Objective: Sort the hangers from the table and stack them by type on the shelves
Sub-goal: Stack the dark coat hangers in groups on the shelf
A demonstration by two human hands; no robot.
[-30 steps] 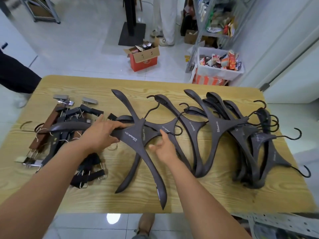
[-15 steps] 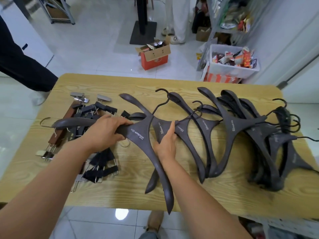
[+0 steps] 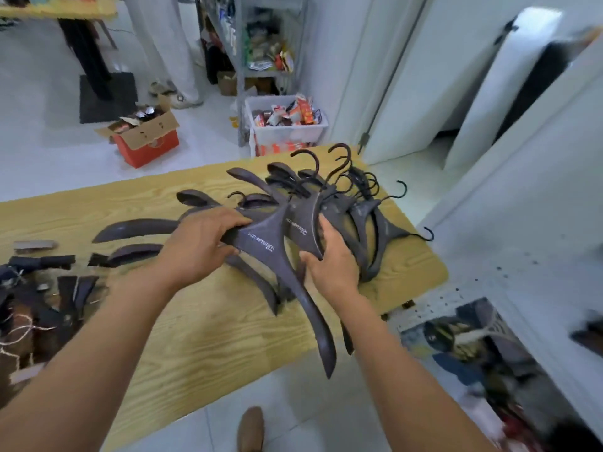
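Hangers [image 3: 261, 247], spread apart 0.5 s ago, are now bunched at centre of table [image 3: 195, 321], against pile [image 3: 368, 220] at 2 o'clock. Front one is gripped by L hand [image 3: 202, 246], next by R hand [image 3: 332, 269]. One type looks gathered; shelves not yet reached.

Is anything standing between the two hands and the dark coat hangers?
Nothing visible does. The left hand and the right hand both grip the hangers directly, one at each side of the bunch. The clip hangers lie apart, further left on the table.
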